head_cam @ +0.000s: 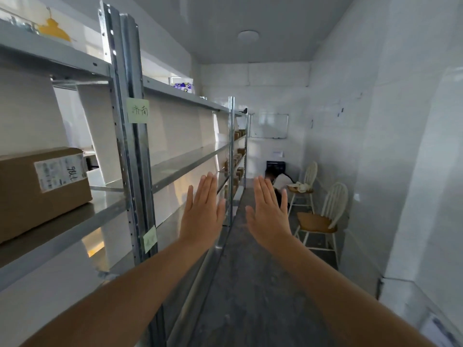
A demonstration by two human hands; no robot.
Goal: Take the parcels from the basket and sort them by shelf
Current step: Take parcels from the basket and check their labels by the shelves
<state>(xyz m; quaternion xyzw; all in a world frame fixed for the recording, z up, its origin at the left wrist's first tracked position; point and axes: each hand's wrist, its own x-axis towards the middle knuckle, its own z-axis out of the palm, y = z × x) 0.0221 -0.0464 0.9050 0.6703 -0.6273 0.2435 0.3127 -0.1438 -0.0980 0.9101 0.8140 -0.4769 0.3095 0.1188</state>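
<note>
My left hand (204,211) and my right hand (269,211) are stretched out in front of me, flat, backs toward me, holding nothing. A brown cardboard parcel (42,191) with a white label lies on the metal shelf (105,209) at my left, apart from both hands. Green paper labels (137,110) with handwriting stick on the shelf post. Several small brown parcels (235,161) sit on the far shelves down the aisle. A dark basket (275,167) stands on the floor at the far end.
A narrow aisle with a grey floor (250,284) runs ahead between the shelving and the white wall. Two white wooden chairs (323,219) stand along the right wall. A person (280,181) crouches by the far chair. A whiteboard (270,126) hangs on the end wall.
</note>
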